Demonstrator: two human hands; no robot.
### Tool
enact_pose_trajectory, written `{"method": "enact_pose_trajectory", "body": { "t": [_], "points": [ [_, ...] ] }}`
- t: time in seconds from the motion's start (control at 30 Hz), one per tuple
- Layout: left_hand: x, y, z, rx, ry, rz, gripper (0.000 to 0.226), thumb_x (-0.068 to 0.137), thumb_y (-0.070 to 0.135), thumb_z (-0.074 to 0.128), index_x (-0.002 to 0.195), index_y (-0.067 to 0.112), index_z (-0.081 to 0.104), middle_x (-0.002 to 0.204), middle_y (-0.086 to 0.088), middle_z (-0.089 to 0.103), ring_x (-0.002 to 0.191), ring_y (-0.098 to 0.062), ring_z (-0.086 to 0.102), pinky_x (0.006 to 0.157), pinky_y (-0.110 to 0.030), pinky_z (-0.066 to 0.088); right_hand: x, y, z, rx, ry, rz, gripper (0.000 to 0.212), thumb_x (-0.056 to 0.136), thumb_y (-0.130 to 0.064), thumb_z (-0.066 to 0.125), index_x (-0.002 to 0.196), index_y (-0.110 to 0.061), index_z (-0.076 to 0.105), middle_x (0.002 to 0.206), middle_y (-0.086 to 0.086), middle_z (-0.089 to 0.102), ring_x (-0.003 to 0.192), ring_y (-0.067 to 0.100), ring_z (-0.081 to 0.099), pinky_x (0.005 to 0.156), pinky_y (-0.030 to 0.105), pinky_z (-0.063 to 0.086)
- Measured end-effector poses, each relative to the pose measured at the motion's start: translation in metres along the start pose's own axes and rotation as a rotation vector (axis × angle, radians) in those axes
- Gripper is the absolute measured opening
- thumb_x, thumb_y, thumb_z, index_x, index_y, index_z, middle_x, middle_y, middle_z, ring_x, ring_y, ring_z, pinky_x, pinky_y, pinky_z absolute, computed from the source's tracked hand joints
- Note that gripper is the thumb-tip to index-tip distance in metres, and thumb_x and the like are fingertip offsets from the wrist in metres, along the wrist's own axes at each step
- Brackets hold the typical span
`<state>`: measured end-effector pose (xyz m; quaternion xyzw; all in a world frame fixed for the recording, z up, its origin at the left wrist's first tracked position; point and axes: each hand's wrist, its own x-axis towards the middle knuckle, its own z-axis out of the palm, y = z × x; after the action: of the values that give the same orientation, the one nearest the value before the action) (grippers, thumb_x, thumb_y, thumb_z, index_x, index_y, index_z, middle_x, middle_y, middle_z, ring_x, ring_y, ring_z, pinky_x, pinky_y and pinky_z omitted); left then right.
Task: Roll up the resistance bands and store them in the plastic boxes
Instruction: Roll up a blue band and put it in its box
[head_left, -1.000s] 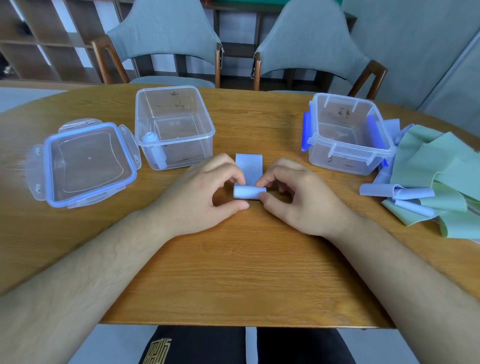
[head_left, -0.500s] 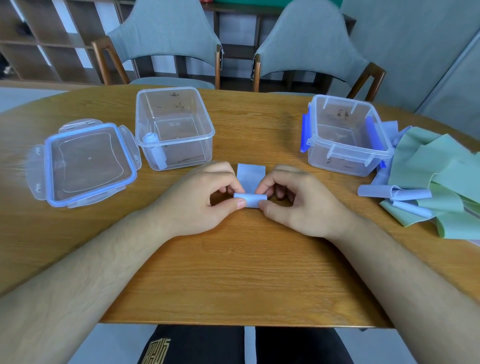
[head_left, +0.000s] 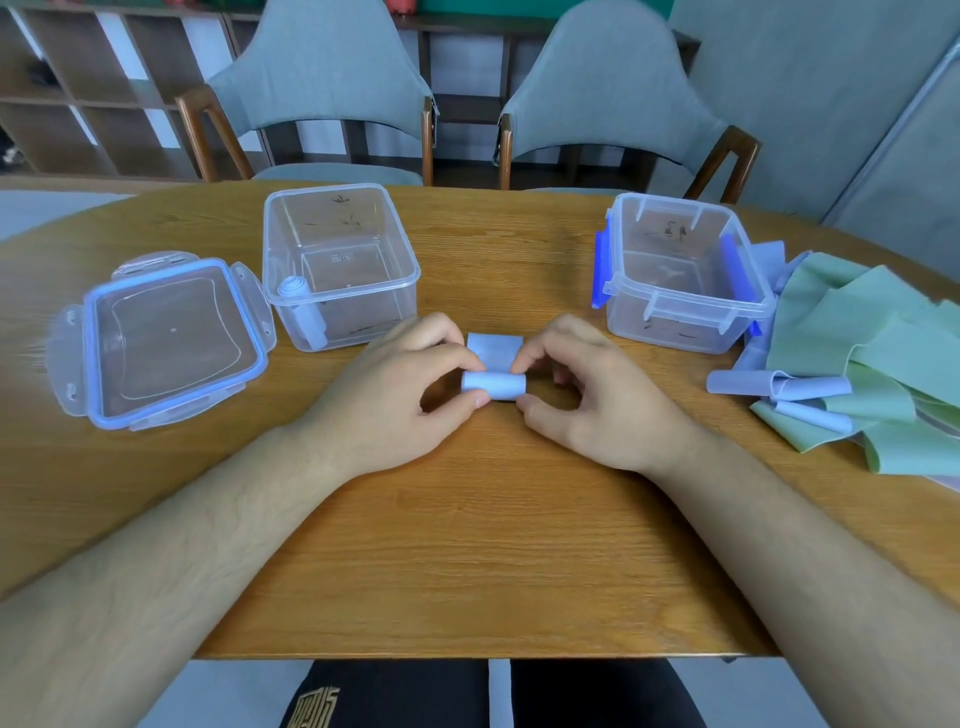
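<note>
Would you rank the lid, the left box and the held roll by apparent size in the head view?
1. Lid and left box: nearly alike, and the lid is nearer, so unranked.
2. Held roll: smallest.

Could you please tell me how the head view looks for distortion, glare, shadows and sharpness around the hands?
Head view: wide-angle distortion bows the table edge and stretches the forearms; light is soft, with only faint shadow under the left hand and right hand; the blue band they pinch is sharp; the lid shows a mild sheen, no harsh glare.

Wooden table (head_left: 467, 545) with boxes (head_left: 363, 317), lid (head_left: 171, 338), bands (head_left: 893, 353).
</note>
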<state>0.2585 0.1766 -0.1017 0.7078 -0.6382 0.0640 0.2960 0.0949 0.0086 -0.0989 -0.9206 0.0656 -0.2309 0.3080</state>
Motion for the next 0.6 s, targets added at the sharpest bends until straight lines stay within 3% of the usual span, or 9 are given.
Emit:
{"method": "enact_pose_trajectory", "body": {
  "t": [0.1, 0.2, 0.37, 0.5, 0.6],
  "points": [
    [0.005, 0.001, -0.005, 0.083, -0.014, 0.033, 0.027, 0.094, 0.037, 0.063, 0.116, 0.022, 0.067, 0.111, 0.009, 0.049, 0.106, -0.014, 0.051, 0.092, -0.035, 0.046, 0.004, 0.002, 0.001, -0.006, 0.035, 0.016, 0.021, 0.08, -0.014, 0.076, 0.1, -0.018, 0.069, 0.097, -0.007, 0.053, 0.081, 0.005, 0.051, 0.076, 0.013, 0.039],
    [0.013, 0.003, -0.008, 0.115, -0.046, 0.078, 0.023, 0.091, 0.037, 0.066, 0.109, 0.023, 0.065, 0.111, 0.01, 0.048, 0.104, -0.014, 0.05, 0.09, -0.036, 0.046, 0.004, 0.003, 0.002, -0.021, 0.049, 0.021, 0.018, 0.083, -0.018, 0.072, 0.101, -0.017, 0.07, 0.097, -0.007, 0.053, 0.081, 0.002, 0.051, 0.076, 0.011, 0.038],
    [0.019, -0.003, -0.001, 0.114, -0.031, 0.057, 0.023, 0.095, 0.034, 0.063, 0.111, 0.02, 0.072, 0.107, 0.008, 0.05, 0.098, -0.014, 0.048, 0.086, -0.04, 0.047, 0.005, 0.003, 0.003, -0.072, 0.042, 0.012, 0.032, 0.082, -0.017, 0.074, 0.112, -0.017, 0.063, 0.103, -0.01, 0.05, 0.086, -0.004, 0.049, 0.079, 0.011, 0.04],
    [0.019, -0.007, 0.005, 0.122, 0.022, 0.039, 0.027, 0.098, 0.032, 0.059, 0.12, 0.021, 0.071, 0.107, 0.006, 0.051, 0.097, -0.017, 0.046, 0.086, -0.039, 0.046, 0.011, 0.006, 0.005, -0.088, 0.058, 0.021, 0.026, 0.083, -0.016, 0.073, 0.108, -0.017, 0.065, 0.101, -0.008, 0.052, 0.079, 0.003, 0.05, 0.076, 0.01, 0.04],
    [0.02, -0.002, 0.007, 0.094, -0.028, 0.026, 0.035, 0.094, 0.038, 0.063, 0.126, 0.023, 0.063, 0.113, 0.009, 0.052, 0.105, -0.015, 0.049, 0.093, -0.037, 0.045, 0.011, 0.009, 0.005, -0.094, 0.053, 0.029, 0.022, 0.085, -0.02, 0.073, 0.105, -0.018, 0.067, 0.098, -0.006, 0.055, 0.076, 0.009, 0.05, 0.074, 0.011, 0.039]
  ]
}}
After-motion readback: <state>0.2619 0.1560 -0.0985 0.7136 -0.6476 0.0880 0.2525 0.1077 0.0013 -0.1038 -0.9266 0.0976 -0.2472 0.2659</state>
